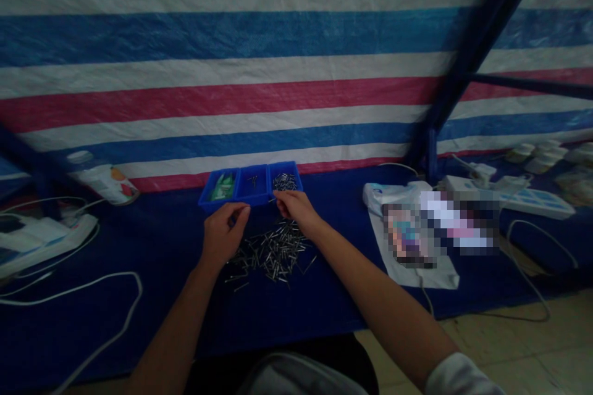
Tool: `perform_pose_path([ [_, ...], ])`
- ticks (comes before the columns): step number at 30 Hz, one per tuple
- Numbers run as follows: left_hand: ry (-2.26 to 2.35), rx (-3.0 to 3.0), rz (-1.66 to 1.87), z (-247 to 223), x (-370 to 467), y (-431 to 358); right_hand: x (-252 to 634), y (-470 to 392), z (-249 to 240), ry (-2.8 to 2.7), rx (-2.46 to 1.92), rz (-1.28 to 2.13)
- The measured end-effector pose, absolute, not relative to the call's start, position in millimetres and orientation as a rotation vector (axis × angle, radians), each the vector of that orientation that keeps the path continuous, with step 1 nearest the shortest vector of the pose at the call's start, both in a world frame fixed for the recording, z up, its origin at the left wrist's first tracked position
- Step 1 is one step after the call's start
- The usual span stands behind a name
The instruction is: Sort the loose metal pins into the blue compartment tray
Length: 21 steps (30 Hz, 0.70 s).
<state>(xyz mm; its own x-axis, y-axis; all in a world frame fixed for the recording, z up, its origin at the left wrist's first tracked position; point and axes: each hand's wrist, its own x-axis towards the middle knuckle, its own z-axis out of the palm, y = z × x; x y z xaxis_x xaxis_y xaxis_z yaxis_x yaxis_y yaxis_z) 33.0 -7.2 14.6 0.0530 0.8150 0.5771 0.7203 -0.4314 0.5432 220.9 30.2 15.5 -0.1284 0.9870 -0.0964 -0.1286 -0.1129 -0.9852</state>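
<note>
Pins (280,251) lie heaped at five o'clock from the tray (260,192). At seven, the left hand (225,231) curls; it's too dark to tell if its fingers hold anything. At four, the right hand (295,208) pinches a pin (272,200). A hand's bump could spill the tray.

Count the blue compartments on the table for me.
3, side by side: the left compartment holding something green, the middle compartment with a few metal pieces, and the right compartment with many more. No others show.
</note>
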Motion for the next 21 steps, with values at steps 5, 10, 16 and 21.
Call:
perform_pose_path([
  [5, 1.641, 2.172, 1.312, 15, 34, -7, 218, 26, 17, -1.207, -1.112, 1.424],
  [10, 1.664, 2.147, 1.233, 14, 34, -7, 216, 25, 19, -1.180, -1.081, 1.471],
  [16, 1.606, 2.150, 1.083, 9, 31, -4, 236, 24, 37, -1.306, -1.197, 1.166],
  [21, 1.430, 2.232, 1.019, 6, 36, -3, 295, -40, 56, -1.682, -1.526, 0.452],
])
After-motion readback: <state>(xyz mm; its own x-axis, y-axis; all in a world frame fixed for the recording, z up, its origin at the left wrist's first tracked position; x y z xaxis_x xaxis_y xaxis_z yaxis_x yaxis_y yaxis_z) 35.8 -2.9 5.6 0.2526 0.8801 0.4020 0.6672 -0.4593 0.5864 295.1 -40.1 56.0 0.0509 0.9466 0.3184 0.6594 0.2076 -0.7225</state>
